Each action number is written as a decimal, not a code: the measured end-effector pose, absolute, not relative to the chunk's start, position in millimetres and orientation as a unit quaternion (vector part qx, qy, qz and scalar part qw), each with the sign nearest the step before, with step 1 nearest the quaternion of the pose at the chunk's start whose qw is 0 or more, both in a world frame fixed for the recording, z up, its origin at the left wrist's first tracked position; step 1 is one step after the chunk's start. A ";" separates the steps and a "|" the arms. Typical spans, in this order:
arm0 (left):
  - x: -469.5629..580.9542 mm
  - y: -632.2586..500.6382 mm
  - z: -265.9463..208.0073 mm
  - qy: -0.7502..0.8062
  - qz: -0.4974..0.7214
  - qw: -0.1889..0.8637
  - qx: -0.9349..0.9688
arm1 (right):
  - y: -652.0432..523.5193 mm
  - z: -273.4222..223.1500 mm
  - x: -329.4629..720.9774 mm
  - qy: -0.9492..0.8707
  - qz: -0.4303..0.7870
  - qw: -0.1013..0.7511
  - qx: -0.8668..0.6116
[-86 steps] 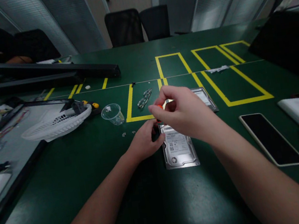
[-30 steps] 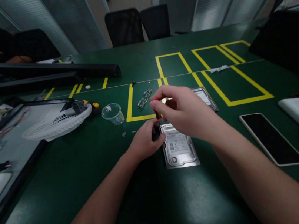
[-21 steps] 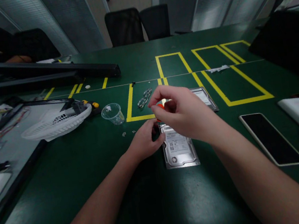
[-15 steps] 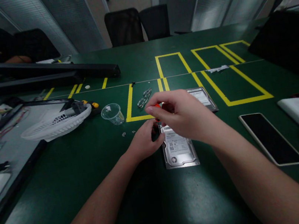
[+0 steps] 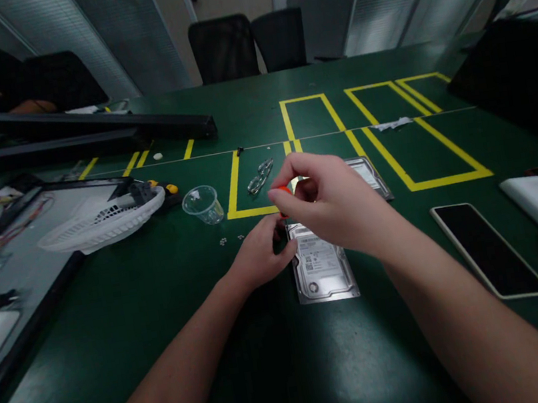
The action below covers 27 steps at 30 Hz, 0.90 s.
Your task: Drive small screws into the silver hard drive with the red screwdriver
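Against half a second ago, my right hand (image 5: 331,195) sits slightly higher and rightward, pinching a red tool (image 5: 284,192) above the far left corner of the unmoved hard drive (image 5: 323,271). Green table (image 5: 253,365) stretches from the drive's near edge, the phone (image 5: 488,249) well apart rightward. Wrist arched; my left hand (image 5: 259,253) steadies its thumb on the drive's left edge, fingertips too hidden to tell their grip.

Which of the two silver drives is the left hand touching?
The near drive: the left hand rests against its left edge. The far drive lies beyond the right hand, partly hidden by it, away from the left hand.
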State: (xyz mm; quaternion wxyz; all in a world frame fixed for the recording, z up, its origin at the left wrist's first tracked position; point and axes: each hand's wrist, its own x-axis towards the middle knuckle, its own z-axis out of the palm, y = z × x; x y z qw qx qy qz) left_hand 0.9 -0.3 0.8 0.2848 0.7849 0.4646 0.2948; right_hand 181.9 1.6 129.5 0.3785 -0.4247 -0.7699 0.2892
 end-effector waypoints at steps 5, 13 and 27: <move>1.1 0.6 1.3 0.458 0.297 0.281 0.789 | 3.1 129.5 182.0 -0.780 0.306 0.381 -0.392; 0.9 -0.6 2.8 0.459 0.295 0.270 0.793 | 4.8 128.1 181.1 -0.773 0.335 0.371 -0.390; -0.4 -0.6 -0.7 0.469 0.289 0.278 0.787 | 2.6 128.9 182.2 -0.766 0.281 0.381 -0.435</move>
